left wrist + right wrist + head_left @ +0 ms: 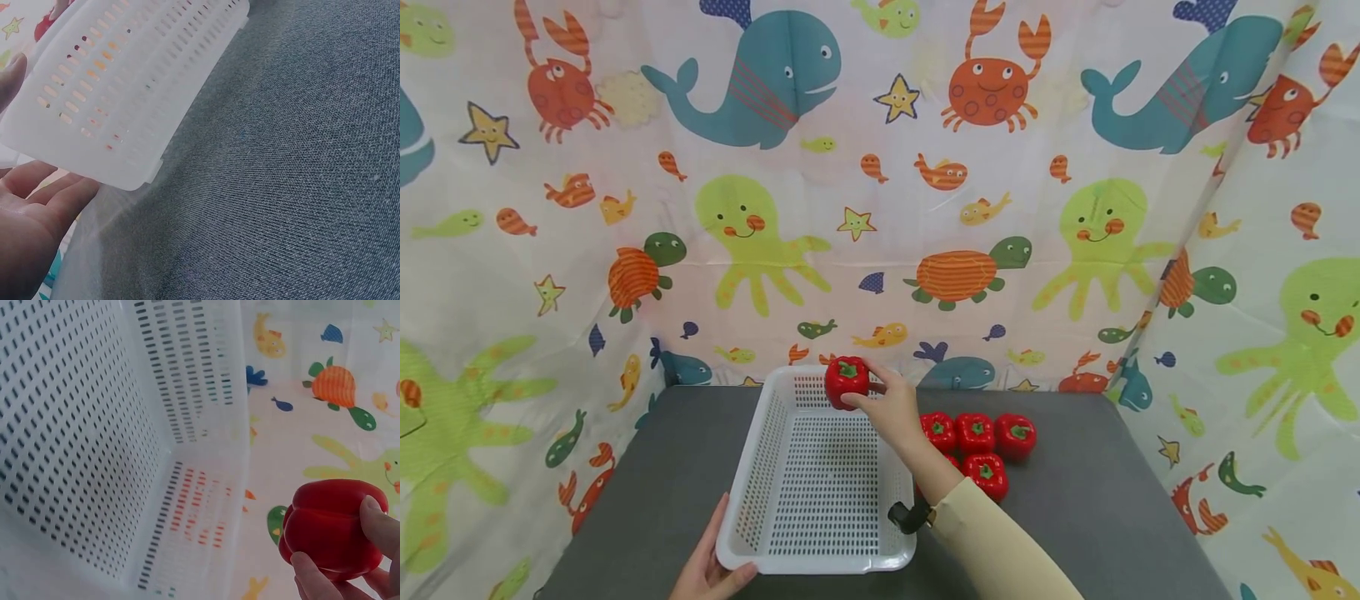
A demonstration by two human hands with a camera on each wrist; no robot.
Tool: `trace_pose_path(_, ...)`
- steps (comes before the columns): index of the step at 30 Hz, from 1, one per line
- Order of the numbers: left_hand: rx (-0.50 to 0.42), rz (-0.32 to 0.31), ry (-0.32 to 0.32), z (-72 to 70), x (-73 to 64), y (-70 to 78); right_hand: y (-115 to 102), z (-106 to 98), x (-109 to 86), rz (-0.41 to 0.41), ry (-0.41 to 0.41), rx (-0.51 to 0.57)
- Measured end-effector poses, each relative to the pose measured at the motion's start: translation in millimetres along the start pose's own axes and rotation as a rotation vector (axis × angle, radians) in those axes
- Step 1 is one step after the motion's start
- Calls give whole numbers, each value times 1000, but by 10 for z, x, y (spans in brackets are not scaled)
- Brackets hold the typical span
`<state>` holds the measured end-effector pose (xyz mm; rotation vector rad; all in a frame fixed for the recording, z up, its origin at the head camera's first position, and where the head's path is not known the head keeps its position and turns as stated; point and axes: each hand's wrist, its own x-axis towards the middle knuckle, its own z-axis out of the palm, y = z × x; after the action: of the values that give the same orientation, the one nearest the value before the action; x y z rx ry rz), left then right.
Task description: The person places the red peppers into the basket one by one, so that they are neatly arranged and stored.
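Observation:
A white perforated plastic basket [823, 546] sits on the dark tabletop. At its near left corner is my left hand [709, 567], fingers along the side and thumb at the front. The left wrist view shows this hand [37, 212] gripping the basket corner [94, 137] between thumb and fingers. My right hand [891, 408] pinches a red bell pepper [844, 385] with a green stem, held up over the basket's far end. In the right wrist view, thumb and fingertips hold the pepper [334, 525] by its sides, above the basket's inside [75, 425].
Several more red bell peppers [976, 433] stand in a group on the table [1067, 500], right of the basket and partly behind my right forearm. A curtain [880, 275] printed with sea animals hangs behind the table and along both sides.

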<state>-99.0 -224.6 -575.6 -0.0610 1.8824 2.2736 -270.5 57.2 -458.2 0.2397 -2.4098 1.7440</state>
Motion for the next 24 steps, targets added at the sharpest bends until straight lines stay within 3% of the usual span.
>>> trace_pose_path(10, -27, 3, -19, -15, 8, -14, 65, 371, 129, 20, -15, 21)
trace_pose_path(16, -18, -9, 8, 14, 27, -1, 138, 582, 152, 54, 18, -6)
trace_pose_path(24, -74, -107, -10, 3, 10, 71, 317, 810, 191, 97, 49, -9)
